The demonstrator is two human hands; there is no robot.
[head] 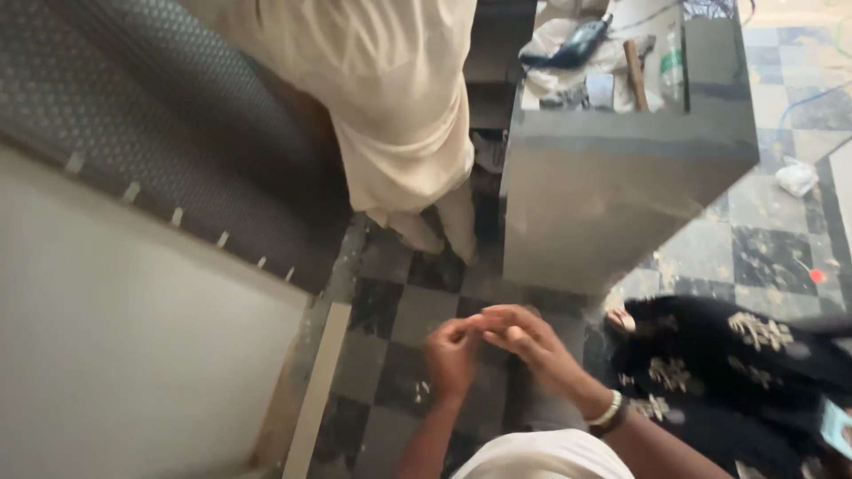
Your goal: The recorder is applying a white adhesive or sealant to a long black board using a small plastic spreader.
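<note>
Fingertips pinching together over the checkered floor

Both hands are meeting low in the head view, in front of the person's body. The left hand (451, 355) is curling narrow, its fingertips touching those of the right hand (524, 335), which is wearing a bracelet (608, 412) at the wrist. Whatever is sitting between the fingertips is too small and blurred to tell. The right hand is reaching in from the right, slightly above the left one. Beyond them a co-worker in a pale garment (390, 98) is standing beside a grey cabinet (603, 204), a dark drill (568, 49) lying on top.
</note>
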